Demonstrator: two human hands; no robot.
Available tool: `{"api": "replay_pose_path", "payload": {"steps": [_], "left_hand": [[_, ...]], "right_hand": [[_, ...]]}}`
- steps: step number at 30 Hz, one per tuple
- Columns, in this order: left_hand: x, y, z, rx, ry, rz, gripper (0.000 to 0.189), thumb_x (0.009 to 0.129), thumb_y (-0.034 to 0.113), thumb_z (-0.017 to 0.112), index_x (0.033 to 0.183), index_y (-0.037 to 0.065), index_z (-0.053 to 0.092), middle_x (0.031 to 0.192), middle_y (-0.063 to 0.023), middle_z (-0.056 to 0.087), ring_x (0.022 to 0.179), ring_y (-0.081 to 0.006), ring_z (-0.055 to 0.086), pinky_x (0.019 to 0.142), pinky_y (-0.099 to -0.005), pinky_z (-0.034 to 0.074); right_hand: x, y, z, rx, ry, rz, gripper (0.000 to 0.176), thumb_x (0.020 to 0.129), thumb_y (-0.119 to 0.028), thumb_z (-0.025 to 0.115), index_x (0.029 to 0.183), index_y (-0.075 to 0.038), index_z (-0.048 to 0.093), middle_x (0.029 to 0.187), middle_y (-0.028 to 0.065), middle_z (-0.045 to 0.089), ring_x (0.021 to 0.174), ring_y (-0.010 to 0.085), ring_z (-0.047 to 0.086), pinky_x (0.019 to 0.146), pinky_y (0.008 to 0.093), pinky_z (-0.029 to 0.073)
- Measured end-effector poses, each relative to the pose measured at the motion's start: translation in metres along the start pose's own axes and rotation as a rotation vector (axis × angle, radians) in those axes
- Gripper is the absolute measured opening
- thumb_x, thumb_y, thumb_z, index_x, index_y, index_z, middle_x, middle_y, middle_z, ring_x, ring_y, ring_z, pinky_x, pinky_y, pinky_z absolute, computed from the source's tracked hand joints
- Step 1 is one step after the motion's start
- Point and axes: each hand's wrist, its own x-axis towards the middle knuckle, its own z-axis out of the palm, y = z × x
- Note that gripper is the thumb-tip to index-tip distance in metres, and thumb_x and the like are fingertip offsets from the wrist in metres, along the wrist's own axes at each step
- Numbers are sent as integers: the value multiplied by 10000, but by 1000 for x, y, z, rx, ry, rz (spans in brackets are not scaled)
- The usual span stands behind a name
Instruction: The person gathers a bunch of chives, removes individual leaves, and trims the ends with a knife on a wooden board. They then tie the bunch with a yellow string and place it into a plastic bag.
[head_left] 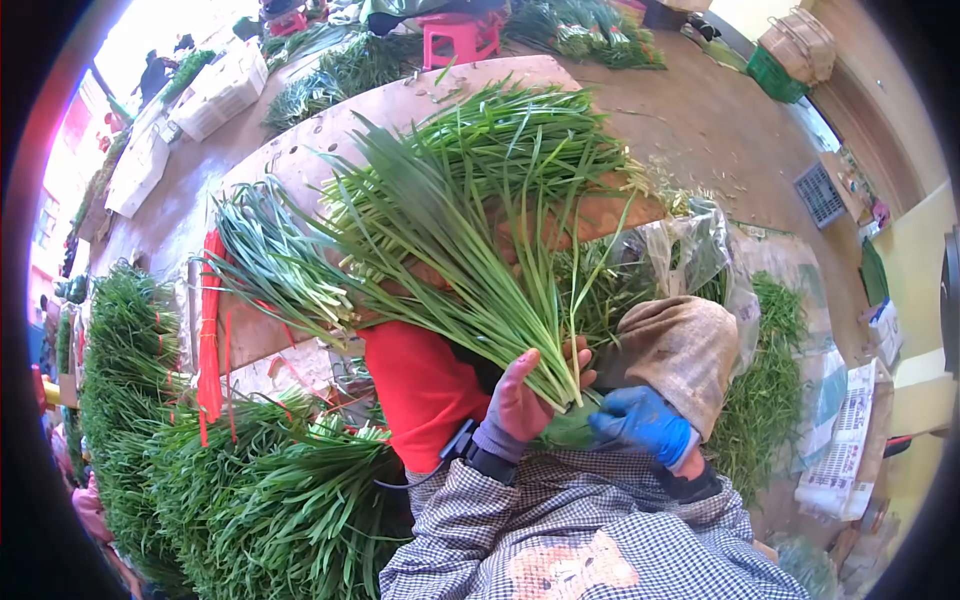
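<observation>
My left hand [522,398], in a pinkish-purple glove, is closed around the lower stems of a bunch of garlic chives [490,290]. The long green leaves fan up and to the left over a wooden board. Close by the stem ends is my right hand [640,420], in a blue glove with its fingers curled in; what they hold, if anything, is hidden. A larger pile of chives [500,150] lies on the board past the bunch. To its left rests another bunch with bluish-green leaves [275,245].
Red ties [209,340] hang at the board's [285,150] left edge. Heaped chives [270,490] stand at my left, and loose greens [765,370] lie at my right. A clear plastic bag [690,250] sits by my knee. Farther off are a pink stool [460,40] and white crates [220,95].
</observation>
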Motion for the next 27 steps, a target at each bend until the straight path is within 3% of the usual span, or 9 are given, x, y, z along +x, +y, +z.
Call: {"api": "replay_pose_path", "payload": {"steps": [2,6,10,11,12,14,15,22,27], "left_hand": [[1,-1,-4,-33,2,-21,567,975,311,488,1431,5,349,1416,-185,452,1293,-304,471,1118,-524,325],[0,-5,-6,91,145,-53,522,972,223,514,1425,8,368,1425,-137,461,1293,-262,472,1104,-473,359],[-6,-5,-6,328,231,17,581,951,250,582,1433,13,362,1422,-146,467,1295,-259,465,1094,-418,364],[-9,-3,-1,341,213,44,574,951,246,581,1427,7,368,1417,-160,468,1296,-265,464,1092,-419,365],[-12,-1,7,351,194,71,566,952,242,581,1421,2,375,1412,-173,469,1297,-271,463,1090,-420,365],[-15,1,13,330,204,72,593,931,244,594,1418,-13,373,1408,-193,466,1303,-286,456,1090,-423,361],[-18,3,12,342,140,38,616,913,242,601,1419,-20,367,1407,-193,467,1302,-287,458,1090,-424,360],[-17,4,11,385,95,-74,736,869,214,625,1478,40,251,1336,-212,529,1220,-336,523,1040,-463,405],[-16,3,4,270,145,-48,654,883,126,624,1446,47,300,1114,-128,630,1063,-295,618,927,-499,498]], "right_hand": [[-7,1,-12,132,150,91,295,854,-310,703,852,-16,691,713,151,641,613,208,593,593,319,470],[18,-17,-1,-242,223,-171,392,832,-406,708,894,-20,666,859,186,667,703,323,641,628,398,490],[41,-15,28,-367,200,-117,381,849,-406,672,826,-30,613,770,222,624,727,410,613,634,454,482],[41,-8,34,-258,241,-154,312,891,-340,652,839,-34,624,673,117,611,574,230,602,545,336,455],[39,-10,34,-258,238,-152,312,891,-340,652,839,-34,624,673,117,611,574,230,602,545,336,455],[32,-20,31,417,113,36,329,915,-364,618,813,-51,633,630,21,584,549,115,547,514,278,415],[28,-24,29,531,62,71,359,930,-388,597,794,-58,636,610,-41,537,563,43,488,503,230,381],[32,-14,40,615,-64,-11,348,952,-346,596,864,-18,670,683,-40,580,621,56,527,552,224,415],[13,-17,18,486,-89,84,227,906,-231,678,972,-15,703,744,-31,625,709,58,561,652,238,464]]}}
